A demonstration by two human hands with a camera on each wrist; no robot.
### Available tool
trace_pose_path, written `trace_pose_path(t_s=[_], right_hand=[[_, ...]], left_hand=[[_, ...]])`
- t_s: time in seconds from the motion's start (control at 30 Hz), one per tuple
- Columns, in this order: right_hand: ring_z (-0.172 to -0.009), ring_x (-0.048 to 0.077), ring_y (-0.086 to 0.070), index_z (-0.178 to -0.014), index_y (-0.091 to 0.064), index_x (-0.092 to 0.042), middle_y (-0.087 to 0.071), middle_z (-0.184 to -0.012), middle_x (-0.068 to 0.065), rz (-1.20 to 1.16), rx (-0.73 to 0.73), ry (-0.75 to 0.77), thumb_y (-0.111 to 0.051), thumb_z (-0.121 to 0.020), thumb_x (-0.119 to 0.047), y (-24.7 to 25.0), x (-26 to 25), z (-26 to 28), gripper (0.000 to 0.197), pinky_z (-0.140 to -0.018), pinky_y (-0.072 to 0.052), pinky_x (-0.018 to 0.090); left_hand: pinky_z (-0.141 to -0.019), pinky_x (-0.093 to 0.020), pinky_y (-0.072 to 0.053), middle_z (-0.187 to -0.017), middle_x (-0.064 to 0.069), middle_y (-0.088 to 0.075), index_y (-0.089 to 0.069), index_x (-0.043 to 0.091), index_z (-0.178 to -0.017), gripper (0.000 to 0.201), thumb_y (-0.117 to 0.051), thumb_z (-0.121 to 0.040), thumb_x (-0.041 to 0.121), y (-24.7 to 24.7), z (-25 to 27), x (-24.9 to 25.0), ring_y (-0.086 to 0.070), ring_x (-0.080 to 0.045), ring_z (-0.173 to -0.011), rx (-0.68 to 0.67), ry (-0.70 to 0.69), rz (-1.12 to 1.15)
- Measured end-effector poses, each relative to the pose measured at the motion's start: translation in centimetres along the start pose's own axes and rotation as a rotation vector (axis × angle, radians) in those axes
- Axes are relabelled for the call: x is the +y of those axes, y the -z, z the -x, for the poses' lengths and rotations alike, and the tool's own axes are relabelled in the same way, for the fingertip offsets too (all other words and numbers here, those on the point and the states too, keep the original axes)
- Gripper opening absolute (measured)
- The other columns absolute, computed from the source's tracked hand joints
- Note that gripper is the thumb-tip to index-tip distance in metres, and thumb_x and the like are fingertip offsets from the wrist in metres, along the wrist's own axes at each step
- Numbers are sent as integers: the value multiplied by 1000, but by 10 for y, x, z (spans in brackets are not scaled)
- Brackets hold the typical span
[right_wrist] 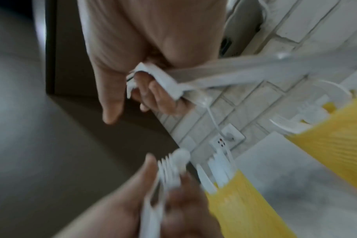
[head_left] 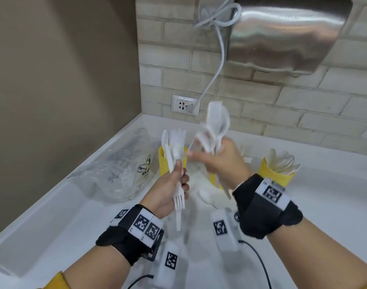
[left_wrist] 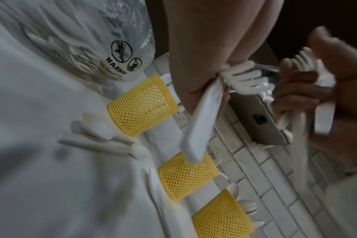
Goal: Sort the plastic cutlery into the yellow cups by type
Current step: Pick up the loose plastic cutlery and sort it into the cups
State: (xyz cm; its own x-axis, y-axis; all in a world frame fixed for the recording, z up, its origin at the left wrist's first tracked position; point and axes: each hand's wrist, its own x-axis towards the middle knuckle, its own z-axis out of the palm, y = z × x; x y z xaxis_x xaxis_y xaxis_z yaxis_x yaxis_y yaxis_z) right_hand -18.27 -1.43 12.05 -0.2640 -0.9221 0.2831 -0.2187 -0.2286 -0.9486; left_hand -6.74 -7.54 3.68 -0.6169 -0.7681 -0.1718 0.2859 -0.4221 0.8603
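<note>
Currently left hand [head_left: 170, 189] grips few white plastic forks [head_left: 179, 200]; right hand [head_left: 221, 161] clutches mixed white plastic cutlery bundle [head_left: 217, 124], both above white bench [head_left: 324, 205]. Three yellow mesh cups [left_wrist: 142, 107] behind, loose spoons [left_wrist: 96, 128] beside.

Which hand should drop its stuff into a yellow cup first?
Probably the left hand: its small bundle sits right in front of the left yellow cup. The right hand holds a bigger mixed bunch higher up.
</note>
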Motion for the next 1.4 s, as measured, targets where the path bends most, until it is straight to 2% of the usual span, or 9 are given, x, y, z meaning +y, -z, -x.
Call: trace_pose_path(t_s=[0.2, 0.33, 0.5, 0.67, 0.9, 1.1, 1.2, 1.27, 1.4], right_hand=[[-34, -1, -42, -53, -51, -19, -49, -37, -14, 209, -195, -258, -77, -69, -3, -14, 48, 16, 35, -39, -29, 7], [-35, 4, -36, -55, -52, -19, -43, -39, -11, 253, -161, -352, -63, -72, 5, -14, 51, 18, 31, -37, -28, 16], [-47, 15, -32, -70, -54, -12, -39, -57, 4, 251, -25, -409, -58, -79, -1, 9, 46, 9, 16, -41, -23, 21], [-46, 11, -35, -76, -55, -10, -41, -60, 4, -167, 245, -272, -58, -86, -1, 19, 44, -4, 13, -36, -27, 16], [-40, 3, -38, -91, -60, -6, -49, -60, -3, -650, 210, -326, -56, -82, 6, 6, 55, 0, 15, -35, -27, 14], [-42, 3, -46, -81, -57, -9, -52, -72, 2, -759, 152, -258, -61, -73, -17, 10, 50, -4, 13, -38, -36, 14], [-52, 8, -59, -61, -50, -15, -54, -57, 0, -812, 216, -236, -51, -86, -34, 22, 40, -11, 31, -58, -53, 21], [-52, 12, -60, -59, -43, -16, -48, -44, -3, -792, 240, -209, -45, -91, -38, 30, 31, -12, 39, -68, -55, 27], [-31, 10, -34, -67, -51, -9, -44, -46, 0, -266, 104, -187, -67, -79, -9, 20, 32, 0, 20, -36, -32, 17]], left_hand=[[-59, -25, -55, -80, -6, -69, -63, 12, -103, 34, -36, -99, 33, -4, -3, 2, -68, -14, -69, 14, -108, 40], [-51, -25, -52, -73, -9, -51, -60, 8, -92, 27, -41, -98, 25, -1, -4, 1, -57, -16, -56, 54, -155, 137], [-37, -17, -28, -62, 3, -34, -47, 16, -73, 20, -51, -93, 19, 22, -11, 9, -33, -5, -37, 159, -110, 267], [-36, -15, -26, -62, 7, -41, -47, 18, -78, 17, -62, -82, 24, 13, -8, 7, -30, -4, -39, 94, -163, 279], [-35, -13, -25, -61, 7, -39, -46, 18, -74, 18, -57, -88, 20, 2, -10, 9, -29, -2, -35, 70, -148, 322], [-34, -14, -25, -65, 3, -39, -47, 18, -77, 24, -63, -74, 34, -11, -5, 1, -28, -3, -34, -31, -49, 236], [-34, -16, -25, -61, 3, -36, -46, 16, -79, 36, -52, -83, 51, -8, -7, 1, -27, -5, -33, 22, 11, 250], [-35, -18, -28, -59, 1, -38, -46, 13, -78, 35, -44, -93, 44, -4, -8, 2, -31, -8, -35, 35, 53, 323], [-46, -21, -38, -66, -1, -41, -46, 13, -77, 26, -38, -98, 26, -7, -8, 2, -39, -11, -47, 35, -9, 274]])
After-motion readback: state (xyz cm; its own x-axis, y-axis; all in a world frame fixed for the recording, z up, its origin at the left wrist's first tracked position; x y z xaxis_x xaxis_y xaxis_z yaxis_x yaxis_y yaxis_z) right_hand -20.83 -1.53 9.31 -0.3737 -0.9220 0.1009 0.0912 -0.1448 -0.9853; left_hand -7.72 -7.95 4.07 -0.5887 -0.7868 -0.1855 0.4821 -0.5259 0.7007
